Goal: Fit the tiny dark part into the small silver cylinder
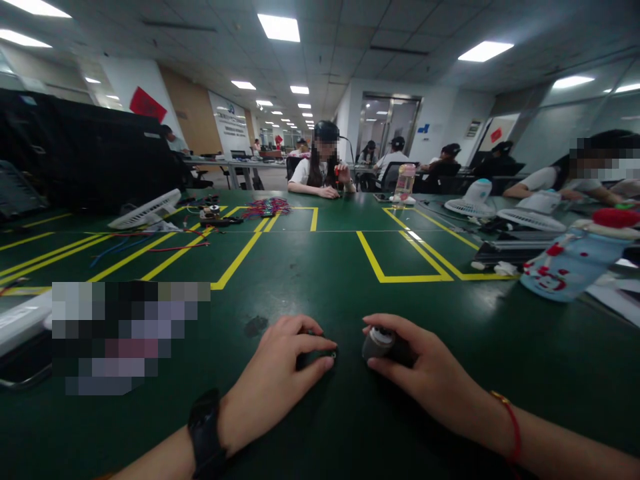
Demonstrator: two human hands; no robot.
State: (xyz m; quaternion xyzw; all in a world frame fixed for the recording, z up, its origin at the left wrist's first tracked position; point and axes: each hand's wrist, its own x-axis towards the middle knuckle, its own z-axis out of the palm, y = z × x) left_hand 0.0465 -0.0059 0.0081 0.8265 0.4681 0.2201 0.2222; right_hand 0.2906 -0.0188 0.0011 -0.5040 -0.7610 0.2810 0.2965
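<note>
My right hand grips a grey metal cylinder, which looks like a small motor, between thumb and fingers just over the green table. Its upper end has dark marks or slots. To the left, my left hand is closed in a pinch, palm down near the tabletop. A tiny dark part with a shiny ring shows at its thumb and fingertips; it is too small to name. A gap of bare table lies between the two hands, and the cylinder and the small part are apart.
Yellow tape lines mark the green table. A blue bottle and white fans stand right. Bundled wires lie ahead, loose wires left. A blurred-out item is near left. A person sits opposite.
</note>
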